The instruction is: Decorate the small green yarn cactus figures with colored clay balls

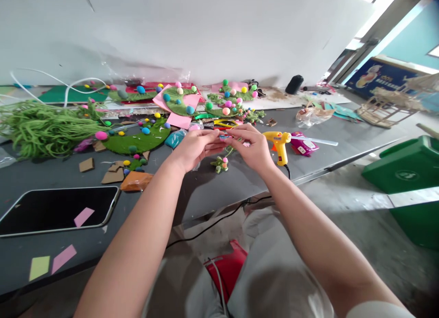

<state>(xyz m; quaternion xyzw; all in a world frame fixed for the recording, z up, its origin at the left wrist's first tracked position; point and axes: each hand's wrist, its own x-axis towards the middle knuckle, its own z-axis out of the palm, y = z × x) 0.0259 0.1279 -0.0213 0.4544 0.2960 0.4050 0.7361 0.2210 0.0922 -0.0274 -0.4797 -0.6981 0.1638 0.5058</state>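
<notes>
My left hand (pixel 197 148) and my right hand (pixel 252 146) meet above the table's front half, fingertips nearly touching. Pinched between them is a small blue-and-pink piece (pixel 224 137), mostly hidden by the fingers. A thin green strand (pixel 229 150) hangs below my right hand, above a little green sprig with pompoms (pixel 219 164); whether they join I cannot tell. Close to my right hand lies a yellow hot glue gun (pixel 281 146). Behind my hands are yellow-handled pliers (pixel 226 123). A teal packet (pixel 175 138) lies left of my left hand.
Green felt shapes with pompoms (pixel 137 142) and a heap of green yarn (pixel 48 128) fill the left and back. Nearby are a phone (pixel 58 210), an orange packet (pixel 136 181) and a magenta packet (pixel 303 145). A black cord (pixel 219 224) hangs below the edge; green bins (pixel 404 167) stand right.
</notes>
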